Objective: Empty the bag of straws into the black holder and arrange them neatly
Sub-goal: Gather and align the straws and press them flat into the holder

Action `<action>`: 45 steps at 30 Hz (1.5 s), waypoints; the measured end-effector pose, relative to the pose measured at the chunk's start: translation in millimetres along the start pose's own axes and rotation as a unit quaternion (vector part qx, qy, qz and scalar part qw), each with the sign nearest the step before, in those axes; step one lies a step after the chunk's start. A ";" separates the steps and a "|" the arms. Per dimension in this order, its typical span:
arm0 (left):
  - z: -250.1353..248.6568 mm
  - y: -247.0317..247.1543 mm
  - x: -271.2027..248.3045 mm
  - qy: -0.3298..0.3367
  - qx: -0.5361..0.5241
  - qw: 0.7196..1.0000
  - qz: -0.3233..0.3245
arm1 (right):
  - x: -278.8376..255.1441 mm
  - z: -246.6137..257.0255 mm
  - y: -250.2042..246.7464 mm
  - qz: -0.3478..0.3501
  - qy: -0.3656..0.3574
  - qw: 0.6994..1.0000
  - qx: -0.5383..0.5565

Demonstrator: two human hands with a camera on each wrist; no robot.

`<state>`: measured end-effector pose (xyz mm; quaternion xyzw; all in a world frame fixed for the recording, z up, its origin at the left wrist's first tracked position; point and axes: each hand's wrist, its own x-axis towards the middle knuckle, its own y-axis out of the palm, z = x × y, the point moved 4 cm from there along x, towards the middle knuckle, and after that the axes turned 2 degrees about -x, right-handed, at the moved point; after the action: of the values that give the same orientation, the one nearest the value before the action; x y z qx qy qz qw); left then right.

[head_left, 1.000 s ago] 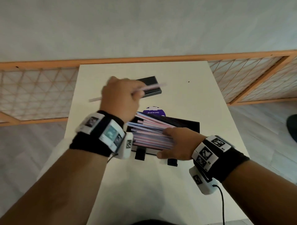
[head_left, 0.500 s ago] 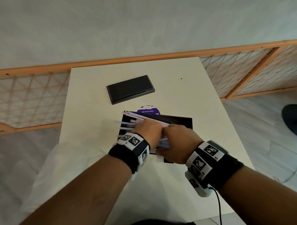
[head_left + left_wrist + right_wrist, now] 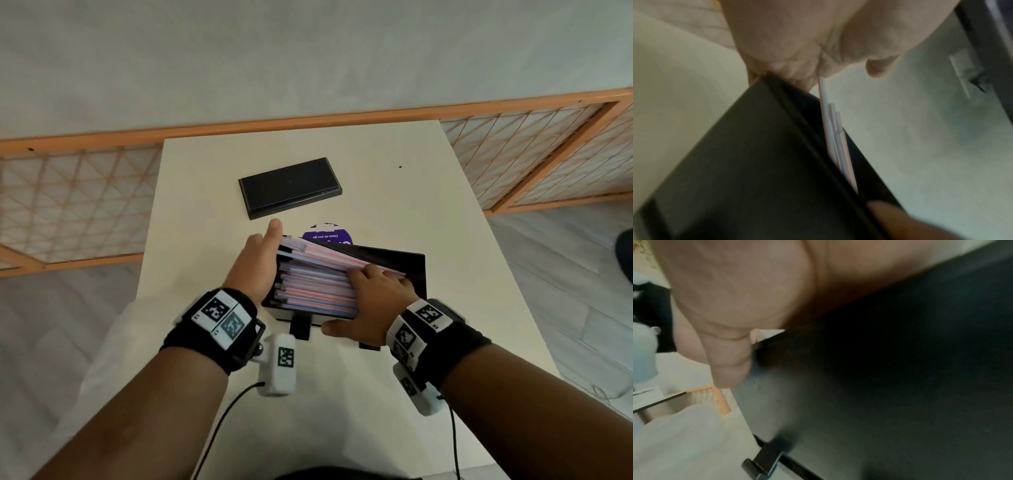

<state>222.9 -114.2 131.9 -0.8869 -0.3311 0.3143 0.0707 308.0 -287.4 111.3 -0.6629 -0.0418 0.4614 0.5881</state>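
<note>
The black holder stands mid-table, filled with a stack of pink, white and blue straws. My left hand lies flat, fingers straight, against the straws' left ends at the holder's left side. My right hand sits on the stack with fingers curled over the straws and the thumb along the holder's front wall. In the left wrist view my left hand touches straw ends above the holder. The right wrist view shows my right thumb on the holder's wall.
A flat black lid lies behind the holder on the white table. A purple round label peeks out just behind the holder. Something pale and translucent hangs off the table's left edge. Wooden lattice panels flank the table.
My left hand, which held a single straw in the air a second ago, has come down and now presses flat against the straws' left ends. The right hand has stayed on the stack.
</note>
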 end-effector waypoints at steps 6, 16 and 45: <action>1.5 16.4 -7.2 0.050 0.036 0.997 0.044 | 5.5 1.7 1.3 -0.005 -0.010 1.000 0.010; -5.1 9.1 -15.3 0.089 0.119 0.987 -0.068 | 1.6 2.3 -1.3 -0.027 0.006 0.999 -0.038; -4.9 77.0 8.5 -0.208 -0.388 0.898 -0.026 | -22.6 -7.0 -9.0 -0.092 -0.013 0.994 0.049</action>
<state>272.6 -167.8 105.7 -0.7496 -0.4571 0.3358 -0.3412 304.1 -303.4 130.6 -0.6204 -0.0877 0.4158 0.6591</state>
